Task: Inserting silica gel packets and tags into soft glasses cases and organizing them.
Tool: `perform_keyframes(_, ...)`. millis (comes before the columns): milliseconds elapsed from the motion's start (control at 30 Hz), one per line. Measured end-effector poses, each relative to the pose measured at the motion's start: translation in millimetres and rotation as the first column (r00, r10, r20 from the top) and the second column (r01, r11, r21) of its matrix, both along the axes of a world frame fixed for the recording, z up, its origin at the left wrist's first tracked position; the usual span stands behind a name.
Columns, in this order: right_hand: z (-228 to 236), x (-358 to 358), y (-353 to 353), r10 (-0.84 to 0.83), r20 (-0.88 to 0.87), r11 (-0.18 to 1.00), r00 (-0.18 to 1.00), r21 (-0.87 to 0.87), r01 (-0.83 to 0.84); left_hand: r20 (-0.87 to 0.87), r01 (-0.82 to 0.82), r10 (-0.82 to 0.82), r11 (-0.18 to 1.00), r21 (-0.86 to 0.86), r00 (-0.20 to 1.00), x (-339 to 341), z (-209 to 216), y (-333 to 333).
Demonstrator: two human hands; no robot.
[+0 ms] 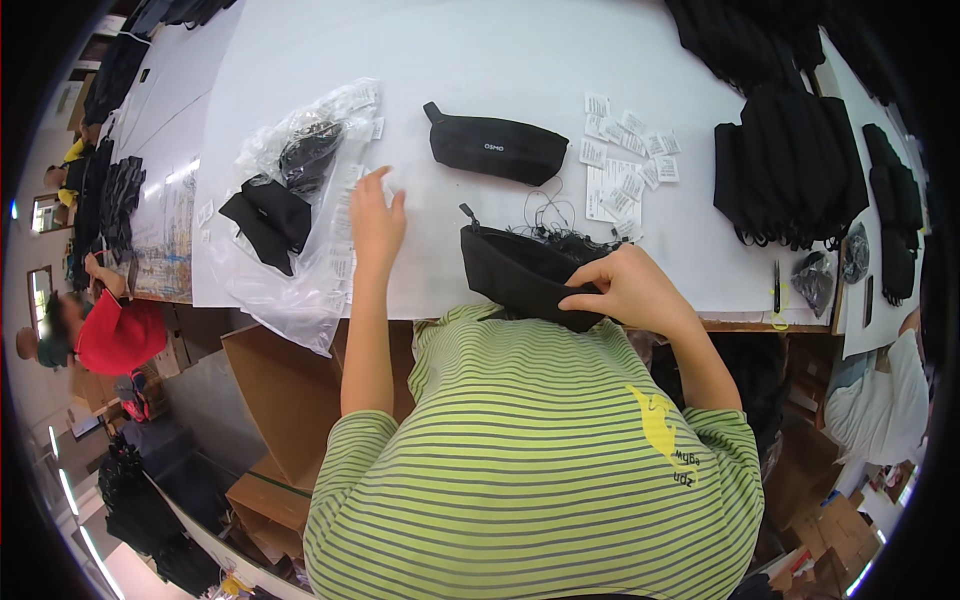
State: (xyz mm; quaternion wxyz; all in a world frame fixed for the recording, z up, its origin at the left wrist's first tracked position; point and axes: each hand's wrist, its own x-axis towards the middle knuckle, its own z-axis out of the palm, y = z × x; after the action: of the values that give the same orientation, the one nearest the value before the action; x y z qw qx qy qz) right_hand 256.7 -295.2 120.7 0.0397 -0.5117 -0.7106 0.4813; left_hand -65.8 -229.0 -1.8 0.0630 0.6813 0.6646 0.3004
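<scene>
A black zip pouch (515, 268) is tilted at the table's near edge, its top gaping. My right hand (635, 290) pinches its right-hand rim between thumb and fingers. Over the white table, my left hand (378, 222) is empty, fingers apart, beside a clear plastic bag (335, 255) with small white labels along its side. Black pouches (268, 220) lie on and in that plastic. Farther off, straight ahead, another black pouch (500, 150) lies with its zip tab pointing left. Thin black tag strings (560, 235) are bunched just behind the held pouch.
Loose white printed labels (630, 150) are scattered right of centre. Stacked black pouches (790, 170) stand at the right, near a small dark bundle in plastic (815, 280). Cardboard boxes (285, 400) sit below the table edge. A person in red (120, 330) works at far left.
</scene>
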Motion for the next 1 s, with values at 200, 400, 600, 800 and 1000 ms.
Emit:
perform_keyframes(200,-2.4,-1.0,-2.6,0.003,-0.073,0.925,0.997,0.380,0.025,-0.123,-0.031,0.020,0.996,-0.081,0.992,-36.3,-27.7,-6.6)
perform_keyframes(400,-2.3,-8.7,6.4,0.045,0.117,0.825,0.992,0.556,-0.103,0.722,0.148,-0.096,0.989,-0.009,0.685,47.5,68.8,-21.7)
perform_keyframes(600,-1.5,-15.7,8.7,-0.005,0.039,0.790,0.999,0.613,-0.020,0.142,0.448,-0.438,0.893,-0.049,0.888,79.6,105.2,-35.2)
perform_keyframes(800,4.1,-33.4,11.6,-0.104,-0.223,0.716,0.969,0.660,0.229,0.998,0.301,0.064,0.952,-0.059,-0.008,73.6,42.9,-56.7)
perform_keyframes(1000,13.3,-47.2,16.2,-0.210,-0.371,0.870,0.904,0.350,0.346,0.801,0.595,0.426,0.796,-0.111,-0.420,85.7,42.0,-63.3)
